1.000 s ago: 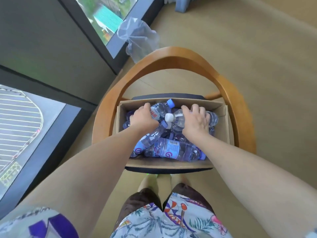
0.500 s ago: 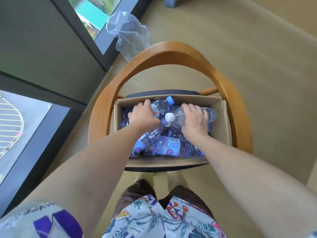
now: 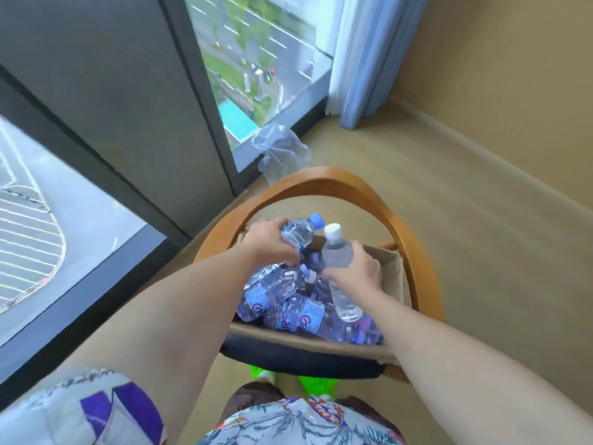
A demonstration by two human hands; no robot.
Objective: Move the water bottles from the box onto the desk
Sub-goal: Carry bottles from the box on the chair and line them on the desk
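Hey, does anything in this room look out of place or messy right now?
A crumpled clear plastic bag lies loose on the floor by the window, behind the chair. Nothing looks spilled or broken.

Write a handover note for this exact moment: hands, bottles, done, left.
Left hand: shut on the blue-capped bottle, raised at the box's far-left edge.
Right hand: shut on the white-capped bottle, held nearly upright above the pile.
Cardboard box sits on the wooden chair; several labelled bottles lie inside.
Done: two bottles gripped. No desk in view.
Left: carry both over, then the rest.
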